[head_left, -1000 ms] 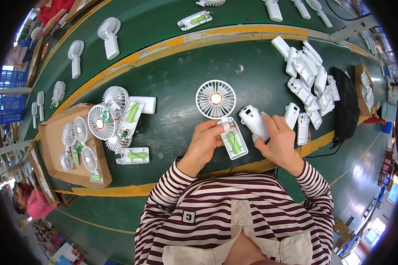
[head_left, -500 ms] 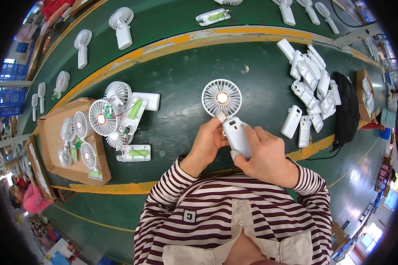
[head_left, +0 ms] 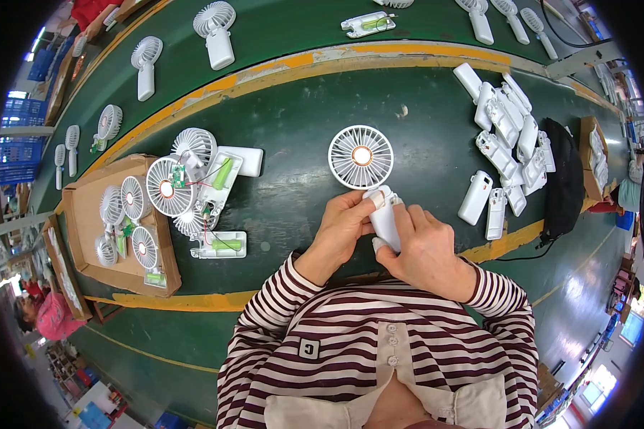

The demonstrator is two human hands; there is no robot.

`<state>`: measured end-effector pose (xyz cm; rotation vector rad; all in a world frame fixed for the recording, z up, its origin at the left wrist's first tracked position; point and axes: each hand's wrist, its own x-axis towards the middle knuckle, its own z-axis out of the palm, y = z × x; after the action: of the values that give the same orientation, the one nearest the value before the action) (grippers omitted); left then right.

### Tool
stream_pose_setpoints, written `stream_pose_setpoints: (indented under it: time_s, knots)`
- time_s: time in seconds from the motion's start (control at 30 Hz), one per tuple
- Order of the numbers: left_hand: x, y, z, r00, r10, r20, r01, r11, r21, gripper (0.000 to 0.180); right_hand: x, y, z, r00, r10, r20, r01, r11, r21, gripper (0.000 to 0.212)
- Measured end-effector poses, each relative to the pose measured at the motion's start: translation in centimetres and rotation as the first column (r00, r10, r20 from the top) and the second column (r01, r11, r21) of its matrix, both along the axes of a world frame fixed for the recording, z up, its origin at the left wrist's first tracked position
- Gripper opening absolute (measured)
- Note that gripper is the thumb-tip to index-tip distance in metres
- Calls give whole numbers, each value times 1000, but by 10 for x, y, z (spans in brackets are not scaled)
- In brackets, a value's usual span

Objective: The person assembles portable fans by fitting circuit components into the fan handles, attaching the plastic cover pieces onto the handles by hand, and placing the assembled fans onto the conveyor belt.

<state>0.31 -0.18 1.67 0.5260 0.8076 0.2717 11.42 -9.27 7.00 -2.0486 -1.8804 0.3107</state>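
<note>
A white handheld fan [head_left: 360,156] with a round grille and an orange ring at its hub is in front of me, its handle pointing toward me. My left hand [head_left: 345,227] grips the handle near the head, the covered thumb lying across its top end. My right hand [head_left: 431,249] is closed round the handle's right side and lower end. Both hands hide much of the handle.
To the left, a cardboard tray [head_left: 166,247] holds several fans, with open fan bodies [head_left: 223,245] showing green batteries beside it. White handle shells [head_left: 508,132] are heaped at the right near a black bag [head_left: 562,179]. Fans [head_left: 215,36] lie on the belt beyond.
My left thumb has moved from beside the fan head onto the handle's top end. The fans on the belt have shifted to the right.
</note>
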Motion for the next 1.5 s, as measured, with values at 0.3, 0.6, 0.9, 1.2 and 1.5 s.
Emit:
stream_pose_setpoints:
  time_s: [0.3,0.6,0.9,1.2,1.5]
  knots:
    - [3,0,-2,999,10,-51,-10,1000,-5,26,1,-1,-6,999,46,24,-46,999,24,41]
    - [-1,1,-1,996,75,-57,-72,996,58,25,7,-2,-13,989,-46,-138,71,980,186,41]
    - [-4,1,3,993,111,49,-118,979,164,27,14,7,-41,411,-379,-829,97,923,-373,36]
    - [-5,1,-1,993,120,12,-120,983,136,24,15,6,-46,368,-367,-854,19,922,-388,33]
    - [-3,2,-3,994,102,49,-107,987,118,27,17,8,-46,390,-408,-826,64,906,-418,30]
